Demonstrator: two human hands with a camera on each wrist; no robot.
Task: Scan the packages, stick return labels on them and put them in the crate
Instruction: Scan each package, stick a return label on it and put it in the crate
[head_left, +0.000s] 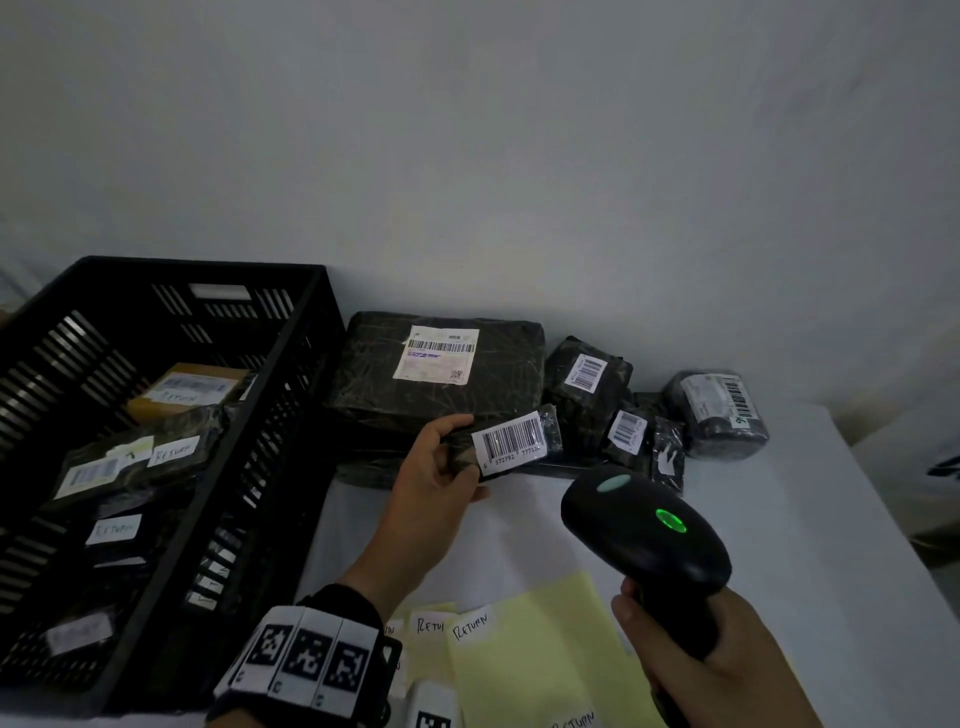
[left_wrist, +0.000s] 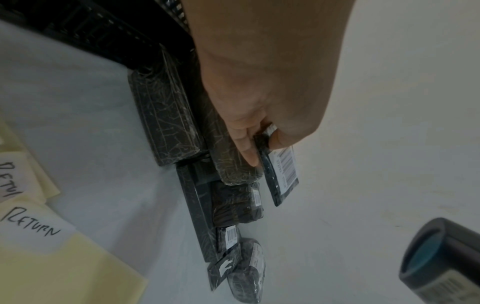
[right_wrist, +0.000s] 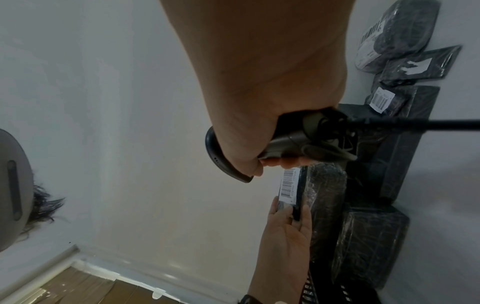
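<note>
Green scanner (head_left: 644, 525) LED: head view only.

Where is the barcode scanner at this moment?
In the head view, the barcode scanner is lower right, held by the right hand, aimed at the small package in the left hand.

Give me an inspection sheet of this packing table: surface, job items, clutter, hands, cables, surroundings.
Surface: white table, dimly lit.
Job's things: black crate at left holds packages marked RETURN; small package held up, barcode facing the scanner, whose green light is on; several wrapped packages wait along the wall; handwritten RETURN labels lie on yellow sheets.
Clutter: nothing seen.
Hands: left hand grips the small package; right hand grips the scanner handle.
Cables: scanner cord runs from the handle's base.
Surroundings: plain white wall; wood floor below.
</note>
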